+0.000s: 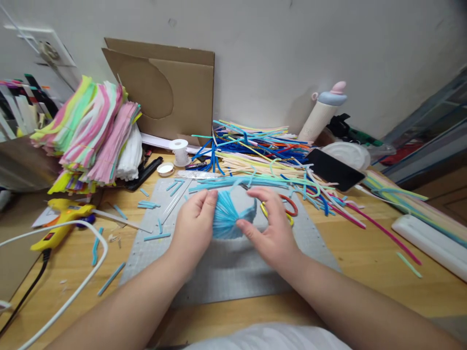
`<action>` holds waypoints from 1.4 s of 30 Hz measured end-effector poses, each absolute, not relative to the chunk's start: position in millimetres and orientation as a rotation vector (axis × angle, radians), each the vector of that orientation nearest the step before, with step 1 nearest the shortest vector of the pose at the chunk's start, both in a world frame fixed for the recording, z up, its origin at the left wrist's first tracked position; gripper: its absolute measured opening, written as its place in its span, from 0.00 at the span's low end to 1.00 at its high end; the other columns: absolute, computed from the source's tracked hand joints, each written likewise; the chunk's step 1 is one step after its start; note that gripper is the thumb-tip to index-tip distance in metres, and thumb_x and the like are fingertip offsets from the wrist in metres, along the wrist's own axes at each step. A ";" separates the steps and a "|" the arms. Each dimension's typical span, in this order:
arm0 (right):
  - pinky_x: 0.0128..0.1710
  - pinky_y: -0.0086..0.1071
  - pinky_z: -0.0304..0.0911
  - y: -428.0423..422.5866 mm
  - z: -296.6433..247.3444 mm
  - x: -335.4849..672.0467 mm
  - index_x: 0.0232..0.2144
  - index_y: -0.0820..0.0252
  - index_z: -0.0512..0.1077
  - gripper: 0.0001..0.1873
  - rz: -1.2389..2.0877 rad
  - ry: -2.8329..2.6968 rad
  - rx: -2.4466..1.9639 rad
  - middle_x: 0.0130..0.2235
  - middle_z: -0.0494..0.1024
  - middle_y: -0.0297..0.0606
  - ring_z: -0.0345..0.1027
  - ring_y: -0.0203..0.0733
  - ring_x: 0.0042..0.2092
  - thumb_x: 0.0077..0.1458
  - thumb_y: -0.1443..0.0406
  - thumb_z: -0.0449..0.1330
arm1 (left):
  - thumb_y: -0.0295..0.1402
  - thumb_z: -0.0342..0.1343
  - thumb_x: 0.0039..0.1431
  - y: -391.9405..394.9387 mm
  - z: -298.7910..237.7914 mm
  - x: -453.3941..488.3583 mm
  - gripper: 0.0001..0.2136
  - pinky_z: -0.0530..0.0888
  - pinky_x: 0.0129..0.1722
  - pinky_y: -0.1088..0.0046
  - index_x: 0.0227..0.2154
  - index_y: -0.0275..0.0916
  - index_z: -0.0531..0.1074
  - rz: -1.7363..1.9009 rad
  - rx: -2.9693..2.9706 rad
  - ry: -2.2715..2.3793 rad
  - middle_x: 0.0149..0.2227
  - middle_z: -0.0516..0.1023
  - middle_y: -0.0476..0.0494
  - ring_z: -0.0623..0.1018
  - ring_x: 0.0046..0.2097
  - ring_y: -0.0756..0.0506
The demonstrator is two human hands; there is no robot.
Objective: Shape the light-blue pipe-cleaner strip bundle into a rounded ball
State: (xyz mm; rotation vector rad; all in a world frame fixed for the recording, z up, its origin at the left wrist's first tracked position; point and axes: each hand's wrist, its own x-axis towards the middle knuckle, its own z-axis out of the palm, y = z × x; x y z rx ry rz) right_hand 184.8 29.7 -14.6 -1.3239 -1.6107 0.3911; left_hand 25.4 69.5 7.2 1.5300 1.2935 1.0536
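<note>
The left hand pinches a blue chenille-stem fan above the cutting mat; the right hand, fingers spread, touches it by thumb. Gathering seems already done (cut blue pieces remain loose).

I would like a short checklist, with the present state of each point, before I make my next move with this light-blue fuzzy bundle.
1. Left hand grips the light-blue fuzzy bundle: ok.
2. Right hand is at the bundle: ok; its thumb meets the gathered part, its index finger is raised.
3. Grey gridded cutting mat is free of offcuts: not ok; short light-blue fuzzy pieces lie left of the hands.
4. Tool with red and yellow looped handles is fully visible: not ok; the right hand partly covers it.
5. Yellow plastic glue gun is cold: cannot tell; it lies left of the mat.
</note>
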 end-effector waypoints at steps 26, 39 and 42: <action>0.60 0.51 0.32 7.5 -11.2 159.5 0.28 0.60 0.67 0.07 0.296 -2.179 -1.335 0.41 0.72 0.38 0.63 0.44 0.48 0.57 0.65 0.53 | 0.52 0.33 0.63 47.5 -15.0 31.0 0.25 0.60 0.28 0.72 0.19 0.40 0.58 1.082 1.459 1.309 0.21 0.59 0.51 0.61 0.27 0.49; 0.59 0.50 0.35 4.6 -19.5 152.8 0.29 0.60 0.68 0.09 0.087 -2.150 -1.289 0.39 0.73 0.37 0.63 0.44 0.47 0.59 0.64 0.51 | 0.55 0.31 0.62 50.4 -18.1 35.6 0.29 0.60 0.22 0.73 0.13 0.40 0.55 1.116 1.042 1.217 0.16 0.57 0.50 0.60 0.21 0.50; 0.59 0.50 0.36 4.3 -19.6 151.5 0.29 0.60 0.68 0.09 0.056 -2.161 -1.268 0.39 0.74 0.37 0.63 0.44 0.47 0.59 0.63 0.51 | 0.55 0.33 0.62 51.2 -21.3 35.2 0.29 0.60 0.21 0.73 0.13 0.41 0.54 1.148 1.023 1.207 0.15 0.56 0.51 0.59 0.20 0.51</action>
